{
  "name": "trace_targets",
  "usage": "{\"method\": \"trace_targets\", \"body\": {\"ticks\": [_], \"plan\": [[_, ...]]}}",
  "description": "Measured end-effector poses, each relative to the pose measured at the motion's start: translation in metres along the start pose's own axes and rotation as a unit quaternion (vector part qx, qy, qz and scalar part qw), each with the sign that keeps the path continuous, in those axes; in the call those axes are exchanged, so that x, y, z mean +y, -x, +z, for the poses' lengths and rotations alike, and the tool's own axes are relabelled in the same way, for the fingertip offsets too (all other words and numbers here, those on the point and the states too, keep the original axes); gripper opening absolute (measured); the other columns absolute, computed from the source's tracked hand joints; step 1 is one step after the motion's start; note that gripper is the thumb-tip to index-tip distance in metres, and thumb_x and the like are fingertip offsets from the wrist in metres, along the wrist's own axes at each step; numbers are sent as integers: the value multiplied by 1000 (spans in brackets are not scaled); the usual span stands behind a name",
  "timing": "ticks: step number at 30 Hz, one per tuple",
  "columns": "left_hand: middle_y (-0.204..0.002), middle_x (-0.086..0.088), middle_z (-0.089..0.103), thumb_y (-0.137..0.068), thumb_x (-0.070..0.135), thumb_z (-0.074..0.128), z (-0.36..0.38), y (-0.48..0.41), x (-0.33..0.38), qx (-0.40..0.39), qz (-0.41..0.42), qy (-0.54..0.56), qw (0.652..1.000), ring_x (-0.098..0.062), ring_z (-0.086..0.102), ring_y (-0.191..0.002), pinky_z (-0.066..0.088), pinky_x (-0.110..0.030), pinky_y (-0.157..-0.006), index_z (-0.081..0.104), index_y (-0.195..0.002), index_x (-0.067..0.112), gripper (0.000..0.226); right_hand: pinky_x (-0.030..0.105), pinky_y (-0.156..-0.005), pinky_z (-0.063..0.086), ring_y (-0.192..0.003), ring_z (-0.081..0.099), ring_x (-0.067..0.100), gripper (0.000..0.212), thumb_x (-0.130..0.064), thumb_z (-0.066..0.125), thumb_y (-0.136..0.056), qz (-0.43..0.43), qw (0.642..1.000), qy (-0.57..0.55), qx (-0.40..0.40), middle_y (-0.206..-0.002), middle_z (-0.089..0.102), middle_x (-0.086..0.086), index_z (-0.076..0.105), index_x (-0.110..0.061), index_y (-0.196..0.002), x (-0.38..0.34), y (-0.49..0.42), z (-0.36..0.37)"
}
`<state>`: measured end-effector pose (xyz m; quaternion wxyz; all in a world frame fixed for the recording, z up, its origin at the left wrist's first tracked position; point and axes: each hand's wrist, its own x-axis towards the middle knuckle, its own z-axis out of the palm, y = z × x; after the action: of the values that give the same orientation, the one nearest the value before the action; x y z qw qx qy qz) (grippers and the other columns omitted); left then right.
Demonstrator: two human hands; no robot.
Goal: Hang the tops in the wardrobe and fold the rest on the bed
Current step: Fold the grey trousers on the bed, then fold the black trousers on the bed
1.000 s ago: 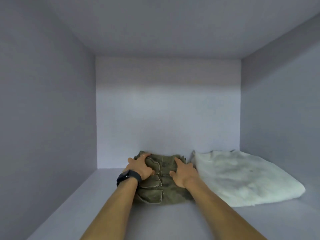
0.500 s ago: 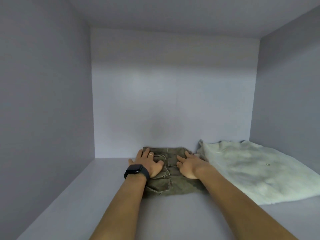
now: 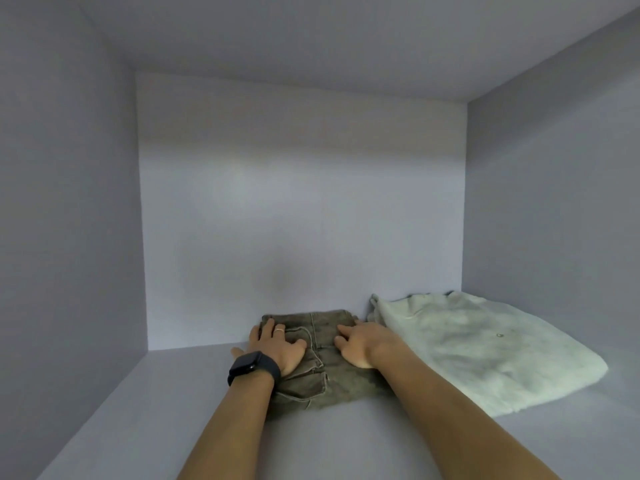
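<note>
Your left hand point(image 3: 277, 346) lies flat on the left half of the folded olive-green denim garment point(image 3: 325, 375), just below the middle of the frame. Its fingers are straight and slightly spread, pointing away from you toward the pale grey back panel point(image 3: 301, 220), and the thumb sits off the cloth's left edge near the shelf. A thin pale ring point(image 3: 280, 330) shows on one finger, and a black smartwatch point(image 3: 252, 368) wraps the wrist. Your right hand point(image 3: 363, 344) presses palm down on the garment's right half, fingers extended and angled a little toward the left, nothing pinched or gripped. The two hands are apart, with a stitched seam and a pocket flap of the green cloth showing between them. The garment rests on the pale grey wardrobe shelf point(image 3: 156, 427), its far edge close to the back panel. Just beside it, in the lower right of the frame, lies a folded off-white fuzzy garment point(image 3: 485, 348), its left edge touching or nearly touching the green one beside your right hand; you cannot tell which from here.
</note>
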<state>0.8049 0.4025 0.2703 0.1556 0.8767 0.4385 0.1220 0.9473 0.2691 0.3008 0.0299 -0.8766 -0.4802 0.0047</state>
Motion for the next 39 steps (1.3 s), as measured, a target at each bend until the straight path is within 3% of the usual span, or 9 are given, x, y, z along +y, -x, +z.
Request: {"method": "trace_targets", "body": {"ticks": [4,9,12,14,17,22,27,31,39], "plan": [[-166,0,15,-99,57,30,-14,24,8,42,5,-62,997,-25,9,-152,10,-59,-120,29,-156,27,64,44,-113,38,-138,44,29,49,-42,30,-106,-48,997,-10,64,-149,50,9,54,-19,-143,-4,59,-21],[-147,-7,47,-102,44,26,-40,79,41,100,73,-154,980,-27,39,-135,32,-48,-111,49,-141,22,50,41,-104,44,-141,38,23,40,-41,42,-102,-83,983,-48,158,-157,36,-5,51,-37,-141,23,164,-25],[-141,-6,54,-100,45,36,-36,134,83,127,180,-160,962,-28,47,-128,40,-43,-104,49,-142,24,49,39,-112,37,-149,23,16,45,-45,45,-102,-62,969,-88,222,-164,25,-11,43,-44,-147,56,248,-11],[-137,-2,59,-98,47,42,-13,191,121,149,280,-119,941,-27,51,-124,45,-40,-98,51,-141,29,47,35,-112,37,-149,20,10,47,-45,46,-102,-33,957,-110,266,-163,25,-16,42,-45,-148,86,322,11],[-133,5,62,-95,45,50,33,288,169,169,408,-7,897,-24,53,-123,46,-39,-95,55,-137,33,44,10,-107,30,-144,30,6,44,-41,51,-101,38,933,-139,330,-158,37,-18,48,-43,-145,125,435,49],[-113,6,71,-90,34,56,148,481,238,86,578,155,797,-22,62,-106,54,-36,-85,69,-119,27,33,6,-104,30,-127,51,2,36,-36,58,-99,234,878,-181,377,-135,59,-23,61,-37,-135,162,654,120],[-106,12,71,-92,35,54,245,696,289,-135,703,166,678,-17,61,-103,50,-30,-77,68,-115,34,27,28,-97,51,-114,59,-7,34,-30,63,-97,485,731,-192,440,-122,67,-22,65,-38,-129,140,888,196],[-110,10,70,-95,34,51,278,864,316,-245,809,147,514,-19,59,-106,51,-32,-80,66,-118,33,28,39,-93,55,-112,64,4,32,-26,67,-95,664,579,-120,457,-119,69,-21,68,-38,-124,74,1037,239],[-113,5,69,-96,34,48,275,1112,290,-348,901,85,245,-22,59,-111,47,-37,-91,65,-120,33,29,41,-93,52,-101,68,22,26,-19,70,-92,845,284,38,452,-113,72,-5,74,-25,-117,-83,1181,273]]}}
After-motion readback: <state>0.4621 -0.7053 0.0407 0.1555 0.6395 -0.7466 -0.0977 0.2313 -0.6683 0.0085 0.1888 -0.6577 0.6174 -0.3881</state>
